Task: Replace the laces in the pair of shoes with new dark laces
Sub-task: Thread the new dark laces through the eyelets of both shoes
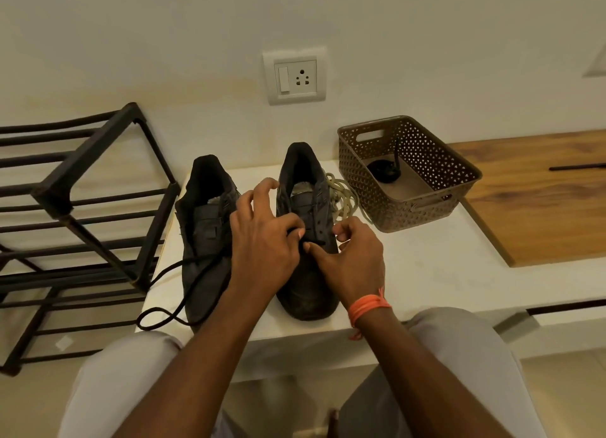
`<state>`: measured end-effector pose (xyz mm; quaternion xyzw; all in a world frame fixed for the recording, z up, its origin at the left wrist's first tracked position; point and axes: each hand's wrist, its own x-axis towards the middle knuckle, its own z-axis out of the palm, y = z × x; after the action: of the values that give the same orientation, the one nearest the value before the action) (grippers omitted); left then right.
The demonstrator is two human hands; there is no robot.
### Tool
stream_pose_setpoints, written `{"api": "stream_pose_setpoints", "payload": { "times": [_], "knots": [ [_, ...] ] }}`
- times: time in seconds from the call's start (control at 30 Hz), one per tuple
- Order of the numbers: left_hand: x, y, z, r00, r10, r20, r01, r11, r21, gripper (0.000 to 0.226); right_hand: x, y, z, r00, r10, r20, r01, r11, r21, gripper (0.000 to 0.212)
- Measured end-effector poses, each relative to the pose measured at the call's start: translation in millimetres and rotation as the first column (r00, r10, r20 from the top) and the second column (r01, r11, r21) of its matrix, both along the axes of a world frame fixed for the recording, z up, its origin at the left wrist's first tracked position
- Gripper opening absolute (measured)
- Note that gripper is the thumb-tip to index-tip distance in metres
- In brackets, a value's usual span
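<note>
**Dark lace going into the right-hand shoe, low eyelets first**

Two dark shoes stand side by side on the white surface (426,267), toes toward the person, which puts the eyelet rows open to both hands. The left hand (262,240) reaches across the shoe on the left (203,237) to work on the shoe on the right (305,227); its grip looks pinched on the dark lace (170,293) near the lower eyelets, the other fingers splayed clear so they do not cover the holes. The right hand (354,260) meets it from the 3 o'clock side, thumb pressed toward the same spot and fingers curled; it seems to pinch the lace there, probably to feed it while the other hand pulls.

The slack of that lace trails away toward 8 o'clock, over the left shoe and off the surface edge in a loop, left loose so it can run freely.

A pale rope-like bundle, likely the old laces (342,194), lies just beside the right-hand shoe at 2 o'clock, pushed out of the way. Beyond it the brown perforated basket (459,175) holds a dark coil (383,170), apparently the second new lace, kept within reach. A black metal rack (82,208) stands at 9 o'clock.
</note>
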<state>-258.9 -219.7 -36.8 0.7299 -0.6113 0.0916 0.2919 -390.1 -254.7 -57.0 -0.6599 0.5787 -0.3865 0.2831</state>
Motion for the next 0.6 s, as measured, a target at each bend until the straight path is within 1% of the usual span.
{"api": "stream_pose_setpoints", "payload": {
  "times": [0.17,0.3,0.4,0.5,0.6],
  "knots": [
    [-6.9,-1.5,-11.5,0.983,0.047,-0.178,-0.052,0.998,-0.024,0.003,2.6,-2.2,0.1,1.000,-0.017,0.023,0.018,0.999,-0.044,0.037],
    [-16.7,-3.0,-20.0,0.956,0.099,-0.274,-0.117,0.992,-0.048,0.005,1.5,-0.9,3.1,0.999,-0.019,0.046,0.023,0.997,-0.077,0.032],
    [-23.3,-4.2,-23.5,0.904,0.130,-0.407,-0.152,0.988,-0.022,0.005,0.5,-0.3,4.5,0.998,-0.020,0.064,0.025,0.997,-0.073,0.030],
    [-29.2,-5.6,-22.0,0.819,0.156,-0.552,-0.166,0.986,0.032,0.006,-1.0,-0.5,5.0,0.995,-0.030,0.093,0.035,0.998,-0.043,0.030],
    [-34.0,-4.5,-19.5,0.769,0.150,-0.622,-0.149,0.987,0.054,0.012,-2.6,-1.1,4.6,0.992,-0.034,0.121,0.036,0.999,-0.012,0.030]
  ]
}}
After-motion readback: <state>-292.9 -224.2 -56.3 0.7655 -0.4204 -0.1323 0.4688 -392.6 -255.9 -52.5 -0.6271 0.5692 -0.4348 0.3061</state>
